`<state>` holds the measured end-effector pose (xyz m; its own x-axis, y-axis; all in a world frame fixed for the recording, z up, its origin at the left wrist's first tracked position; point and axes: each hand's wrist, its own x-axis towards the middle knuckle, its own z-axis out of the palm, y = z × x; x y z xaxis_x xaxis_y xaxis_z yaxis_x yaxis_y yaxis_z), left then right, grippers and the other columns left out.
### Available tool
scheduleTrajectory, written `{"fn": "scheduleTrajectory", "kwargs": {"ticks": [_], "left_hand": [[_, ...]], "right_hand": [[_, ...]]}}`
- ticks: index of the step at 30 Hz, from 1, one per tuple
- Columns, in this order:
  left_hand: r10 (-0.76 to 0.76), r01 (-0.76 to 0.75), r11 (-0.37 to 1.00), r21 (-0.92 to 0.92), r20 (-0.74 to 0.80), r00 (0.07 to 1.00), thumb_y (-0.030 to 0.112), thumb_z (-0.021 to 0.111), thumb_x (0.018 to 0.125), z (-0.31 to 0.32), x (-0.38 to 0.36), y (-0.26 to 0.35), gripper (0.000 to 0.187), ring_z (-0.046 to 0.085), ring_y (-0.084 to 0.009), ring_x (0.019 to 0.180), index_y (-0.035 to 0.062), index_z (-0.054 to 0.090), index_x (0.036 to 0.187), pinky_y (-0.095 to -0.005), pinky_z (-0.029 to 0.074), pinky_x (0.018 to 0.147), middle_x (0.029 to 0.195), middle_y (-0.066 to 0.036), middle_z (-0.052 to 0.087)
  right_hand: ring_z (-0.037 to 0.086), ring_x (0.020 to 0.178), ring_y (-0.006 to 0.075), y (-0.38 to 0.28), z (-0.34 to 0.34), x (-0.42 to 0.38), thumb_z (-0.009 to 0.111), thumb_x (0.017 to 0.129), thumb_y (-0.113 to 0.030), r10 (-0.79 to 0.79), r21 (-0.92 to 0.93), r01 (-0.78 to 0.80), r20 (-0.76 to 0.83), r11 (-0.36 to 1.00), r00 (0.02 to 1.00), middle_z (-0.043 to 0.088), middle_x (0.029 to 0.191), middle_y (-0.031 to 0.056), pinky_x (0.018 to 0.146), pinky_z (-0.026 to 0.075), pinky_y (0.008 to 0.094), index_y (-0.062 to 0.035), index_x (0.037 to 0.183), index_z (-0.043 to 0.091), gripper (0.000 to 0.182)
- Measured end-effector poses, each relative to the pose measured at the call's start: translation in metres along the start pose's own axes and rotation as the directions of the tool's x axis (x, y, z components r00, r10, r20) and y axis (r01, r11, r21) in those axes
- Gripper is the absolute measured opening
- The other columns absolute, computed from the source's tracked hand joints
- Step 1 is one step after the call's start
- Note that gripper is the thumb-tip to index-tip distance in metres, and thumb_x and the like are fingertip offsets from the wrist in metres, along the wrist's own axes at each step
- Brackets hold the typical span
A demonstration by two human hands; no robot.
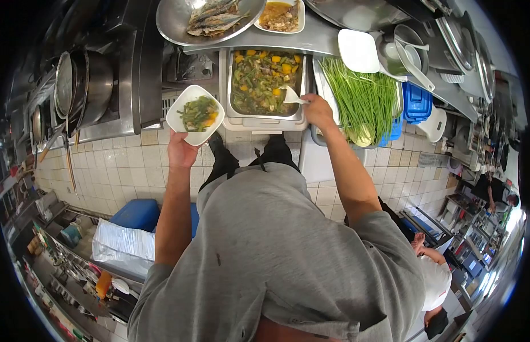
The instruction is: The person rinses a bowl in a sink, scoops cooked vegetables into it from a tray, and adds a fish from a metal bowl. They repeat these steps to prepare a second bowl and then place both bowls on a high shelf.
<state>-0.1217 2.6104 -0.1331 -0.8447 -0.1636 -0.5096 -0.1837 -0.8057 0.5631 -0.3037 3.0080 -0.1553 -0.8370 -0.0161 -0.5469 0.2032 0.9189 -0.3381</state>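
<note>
My left hand (183, 150) grips the near edge of a white square bowl (195, 137), held level to the left of the food pan. Green vegetables and a few orange pieces (197, 114) lie in the bowl. My right hand (320, 112) is closed round the handle of a white serving spoon (291, 97). The spoon's head rests in a deep metal pan (267, 113) of cooked vegetables (259, 80) with green beans and orange chunks. Just right of that hand, a bundle of long green stalks (362, 94) lies on a tray.
A metal bowl of fish (176, 35) and a white dish of food (281, 28) stand on the counter behind. A white plate (358, 50) lies beside ladles and pots (404, 57). Pans (94, 85) hang at left. Other people (436, 279) are at the right.
</note>
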Motion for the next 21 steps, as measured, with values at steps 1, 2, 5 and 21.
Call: {"fn": "scheduleTrajectory", "kwargs": {"ticks": [1, 2, 5, 21], "left_hand": [[-0.002, 0.002, 1.000, 0.001, 0.002, 1.000, 0.002, 0.049, 0.085, -0.001, 0.002, -0.003, 0.077, 0.056, -0.0461, 0.133, 0.0163, 0.030, 0.158, -0.0663, 0.061, 0.092, 0.153, -0.019, 0.046], [-0.004, 0.004, 1.000, 0.002, 0.028, 1.000, 0.001, 0.049, 0.085, 0.001, 0.004, -0.005, 0.076, 0.056, -0.0456, 0.133, 0.0161, 0.031, 0.157, -0.0669, 0.060, 0.092, 0.152, -0.018, 0.047], [-0.016, 0.015, 0.999, 0.040, 0.035, 0.999, 0.000, 0.047, 0.086, 0.005, 0.006, -0.009, 0.074, 0.056, -0.0438, 0.132, 0.0158, 0.032, 0.157, -0.0665, 0.060, 0.093, 0.151, -0.017, 0.048], [-0.005, 0.005, 1.000, 0.014, 0.012, 1.000, -0.003, 0.046, 0.087, 0.015, 0.010, -0.015, 0.073, 0.057, -0.0371, 0.134, 0.0168, 0.034, 0.156, -0.0586, 0.058, 0.100, 0.150, -0.014, 0.049]], "right_hand": [[0.071, 0.108, 0.0339, 0.003, 0.006, -0.002, 0.061, 0.090, -0.021, -0.029, 0.000, 0.029, -0.035, 1.000, 0.999, 0.076, 0.114, 0.0137, 0.098, 0.048, 0.0499, -0.0225, 0.120, 0.075, 0.033], [0.070, 0.108, 0.0341, 0.003, 0.008, -0.005, 0.062, 0.090, -0.021, -0.058, -0.002, 0.058, -0.071, 0.998, 0.996, 0.076, 0.114, 0.0140, 0.097, 0.048, 0.0502, -0.0224, 0.119, 0.075, 0.032], [0.071, 0.101, 0.0315, 0.006, 0.008, -0.018, 0.063, 0.089, -0.019, -0.234, -0.219, 0.180, -0.255, 0.959, 0.938, 0.076, 0.105, 0.0103, 0.090, 0.048, 0.0487, -0.0222, 0.118, 0.076, 0.032], [0.075, 0.095, 0.0336, -0.066, -0.056, -0.050, 0.058, 0.092, -0.012, -0.211, -0.503, 0.138, -0.092, 0.853, 0.973, 0.068, 0.115, 0.0169, 0.079, 0.061, 0.0456, -0.0054, 0.107, 0.075, 0.023]]}}
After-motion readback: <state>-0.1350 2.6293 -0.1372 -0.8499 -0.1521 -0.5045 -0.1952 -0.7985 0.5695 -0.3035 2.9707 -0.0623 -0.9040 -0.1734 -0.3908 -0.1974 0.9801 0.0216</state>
